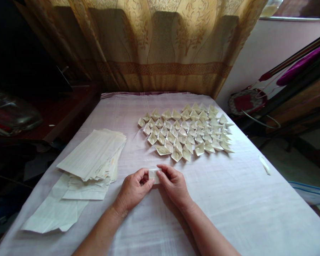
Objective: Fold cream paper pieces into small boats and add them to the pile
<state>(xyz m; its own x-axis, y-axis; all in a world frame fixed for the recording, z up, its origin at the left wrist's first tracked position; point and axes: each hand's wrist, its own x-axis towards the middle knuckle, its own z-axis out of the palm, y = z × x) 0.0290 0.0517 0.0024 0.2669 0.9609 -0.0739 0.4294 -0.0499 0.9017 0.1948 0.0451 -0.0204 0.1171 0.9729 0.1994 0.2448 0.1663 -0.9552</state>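
Facing gold curtain (160, 49); paper (152, 173) over pale tablecloth (224, 213)

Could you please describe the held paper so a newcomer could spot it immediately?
Find the cloth-covered table, then the two hands over it. The small folded paper is pinched between them, unlike the unheld paper boats and stacked sheets.

My left hand (132, 188) and right hand (177, 186) cover parts of the small folded paper (154, 174), and I cannot see its underside. My forearms (100, 227) and the near side of the table (229, 217) run off the bottom edge. The lines on the stacked sheets (92, 153) are too fine to read, and the upper ones hide most of those below. The crowded paper boats (177, 153) partly hide one another, and the top edge cuts off the curtain (162, 46)
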